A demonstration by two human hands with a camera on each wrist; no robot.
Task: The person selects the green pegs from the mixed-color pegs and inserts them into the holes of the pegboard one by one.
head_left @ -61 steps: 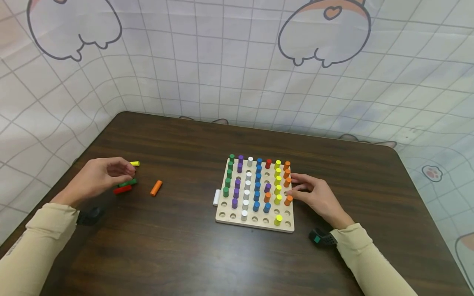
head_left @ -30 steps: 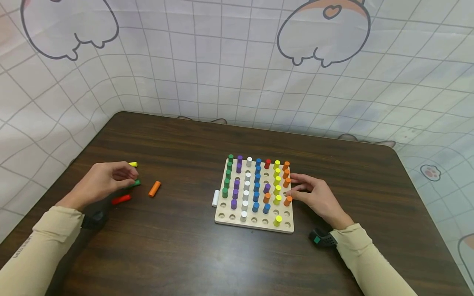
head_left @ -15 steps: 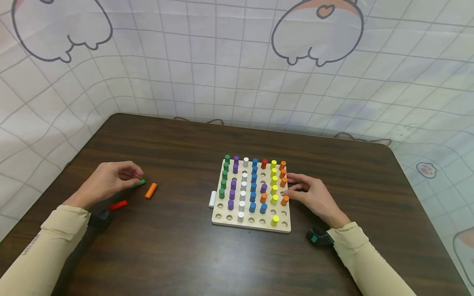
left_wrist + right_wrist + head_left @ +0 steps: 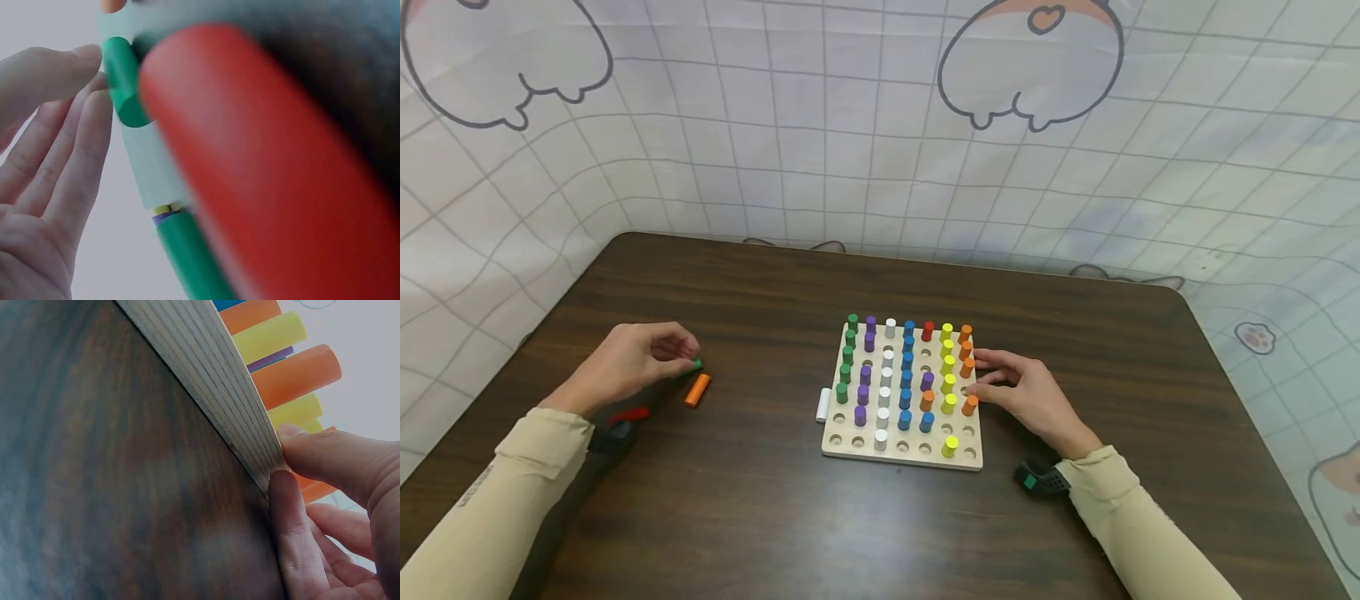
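In the head view my left hand [image 4: 643, 362] is low over the left of the table, pinching a green peg [image 4: 697, 364] between thumb and fingertips. An orange peg [image 4: 697, 390] and a red peg [image 4: 628, 414] lie nearby. The red peg fills much of the left wrist view, where a second green peg [image 4: 194, 256] shows lower down. A wooden pegboard [image 4: 859, 442] lies right of centre, with coloured pegs standing in columns and several bare holes. My right hand [image 4: 1026, 396] pinches its right edge, thumb at the top corner and a finger against the side.
A white peg [image 4: 823, 405] lies against the board's left side. The dark wooden table [image 4: 760, 517] reaches back to a white grid-patterned curtain [image 4: 820, 167]. Black wrist cameras [image 4: 1042, 479] sit beneath both wrists.
The left hand has moved right, carrying the green peg towards the orange one. A yellow peg behind that hand has gone out of sight. The view has shifted slightly; the right hand stays at the board.
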